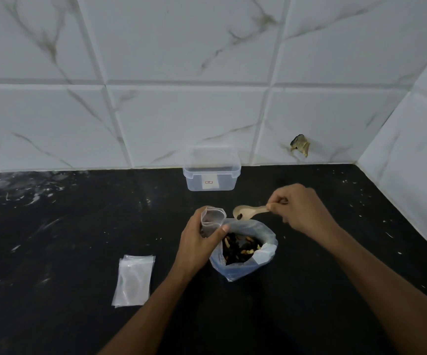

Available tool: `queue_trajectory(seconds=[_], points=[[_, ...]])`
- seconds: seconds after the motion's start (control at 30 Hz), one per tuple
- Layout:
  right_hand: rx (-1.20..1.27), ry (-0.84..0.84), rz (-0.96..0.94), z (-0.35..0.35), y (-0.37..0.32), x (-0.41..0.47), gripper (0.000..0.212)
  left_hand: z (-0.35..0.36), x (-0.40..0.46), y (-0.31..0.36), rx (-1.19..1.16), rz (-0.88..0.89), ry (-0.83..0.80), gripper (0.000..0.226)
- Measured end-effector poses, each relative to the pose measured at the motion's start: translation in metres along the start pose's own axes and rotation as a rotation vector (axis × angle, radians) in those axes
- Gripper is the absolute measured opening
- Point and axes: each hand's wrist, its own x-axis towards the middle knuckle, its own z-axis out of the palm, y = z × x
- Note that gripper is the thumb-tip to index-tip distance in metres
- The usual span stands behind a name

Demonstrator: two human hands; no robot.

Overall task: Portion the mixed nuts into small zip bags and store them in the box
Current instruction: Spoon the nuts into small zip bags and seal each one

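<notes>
My left hand (198, 238) grips a small clear zip bag (213, 217), holding it upright with its mouth open. Just right of it sits a large open plastic bag of mixed nuts (243, 248) on the black counter. My right hand (302, 208) pinches the handle of a light wooden spoon (248, 212), whose bowl hovers above the nut bag, beside the small bag's mouth, with one dark piece on it. A clear plastic box (211, 174) stands open against the tiled wall behind.
A flat stack of empty small zip bags (133, 280) lies on the counter (66, 239) to the left. White tiled walls meet in a corner at the right. Pale smears and specks mark the counter.
</notes>
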Motion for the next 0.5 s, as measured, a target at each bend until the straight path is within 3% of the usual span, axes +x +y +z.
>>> queue_trajectory(seconds=[0.13,0.37,0.5], points=[[-0.036,-0.092,0.075,0.042,0.031,0.005,0.010,0.000,-0.004,-0.002,-0.014,-0.024,-0.022,0.040],[-0.273,-0.062,0.119,0.099,0.055,0.008,0.008,0.003,-0.009,-0.017,-0.026,-0.085,-0.046,0.040],[-0.172,-0.049,0.108,0.117,0.055,0.009,0.015,0.006,-0.009,-0.019,-0.044,-0.108,-0.073,0.043]])
